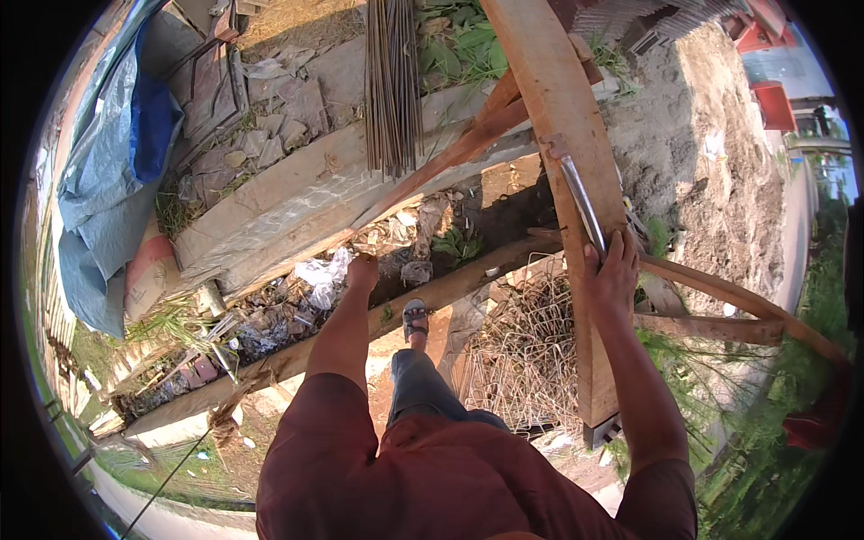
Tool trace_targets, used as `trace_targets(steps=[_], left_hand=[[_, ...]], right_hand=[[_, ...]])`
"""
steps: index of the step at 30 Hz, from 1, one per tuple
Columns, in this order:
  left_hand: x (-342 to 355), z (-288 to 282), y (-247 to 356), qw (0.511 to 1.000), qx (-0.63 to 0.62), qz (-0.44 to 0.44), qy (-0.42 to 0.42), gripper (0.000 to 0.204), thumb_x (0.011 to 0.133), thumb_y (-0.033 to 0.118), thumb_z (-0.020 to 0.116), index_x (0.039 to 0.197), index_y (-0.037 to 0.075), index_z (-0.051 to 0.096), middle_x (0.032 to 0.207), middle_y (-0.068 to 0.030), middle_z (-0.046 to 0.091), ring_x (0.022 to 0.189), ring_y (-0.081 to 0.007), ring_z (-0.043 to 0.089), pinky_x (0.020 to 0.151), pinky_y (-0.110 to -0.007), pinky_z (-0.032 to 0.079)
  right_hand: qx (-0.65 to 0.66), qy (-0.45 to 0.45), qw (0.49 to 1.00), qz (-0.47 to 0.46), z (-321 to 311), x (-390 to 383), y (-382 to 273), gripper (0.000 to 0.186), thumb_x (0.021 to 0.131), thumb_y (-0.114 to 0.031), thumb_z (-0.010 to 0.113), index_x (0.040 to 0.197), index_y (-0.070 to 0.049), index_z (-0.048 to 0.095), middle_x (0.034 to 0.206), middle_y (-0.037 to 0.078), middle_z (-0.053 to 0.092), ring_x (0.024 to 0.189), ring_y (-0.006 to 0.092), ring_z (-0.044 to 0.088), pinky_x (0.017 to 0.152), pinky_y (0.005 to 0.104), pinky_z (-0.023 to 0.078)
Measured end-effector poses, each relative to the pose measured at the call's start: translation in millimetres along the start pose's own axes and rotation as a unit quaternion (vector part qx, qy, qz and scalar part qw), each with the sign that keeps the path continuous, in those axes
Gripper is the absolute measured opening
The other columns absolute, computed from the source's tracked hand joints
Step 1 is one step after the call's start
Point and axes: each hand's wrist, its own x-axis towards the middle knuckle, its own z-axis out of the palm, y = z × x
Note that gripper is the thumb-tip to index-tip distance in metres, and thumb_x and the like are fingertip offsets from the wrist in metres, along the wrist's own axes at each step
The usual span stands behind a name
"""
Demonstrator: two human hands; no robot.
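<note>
A long wooden beam [562,99] runs from the top of the view down along my right side. A silver metal bar tool [576,189] with a flat brown head lies along its upper face. My right hand [607,265] is closed around the lower end of that tool, against the beam. My left hand [363,270] is out at the centre with curled fingers; what it holds, if anything, is too small to make out. Just left of it is crumpled white plastic [319,279] in a debris-filled trench [477,216].
Steel rods [387,108] lie on the far side, near a concrete ledge [234,225]. A blue tarp [103,243] is at left. Bent wire pieces [517,351] lie below the beam. Wooden braces [711,328] branch rightward. My sandalled foot [414,319] stands near the trench edge.
</note>
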Motion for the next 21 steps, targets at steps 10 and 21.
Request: trace_targets(steps=[10,21], left_hand=[[162.3,-45.5,219.3,0.995,0.059,-0.001,0.079,0.031,0.084,0.034,0.057,0.100,0.009,0.065,0.104,-0.0156,0.066,0.097,-0.0332,0.063,0.082,-0.043,0.050],[192.7,-29.6,217.5,0.992,0.105,0.008,0.069,0.022,0.086,0.020,0.052,0.099,0.008,0.066,0.104,-0.0131,0.066,0.098,-0.0292,0.064,0.081,-0.039,0.052]], right_hand=[[-0.006,-0.033,0.999,-0.041,-7.3,10.2,4.1,0.059,0.091,-0.039,0.048,0.127,0.007,0.039,0.133,0.030,0.036,0.121,0.0459,0.038,0.100,0.0526,0.032],[0.038,-0.040,0.998,-0.040,-11.0,8.6,2.2,0.060,0.091,-0.039,0.048,0.125,0.010,0.040,0.131,0.032,0.036,0.118,0.0484,0.039,0.099,0.0526,0.032]])
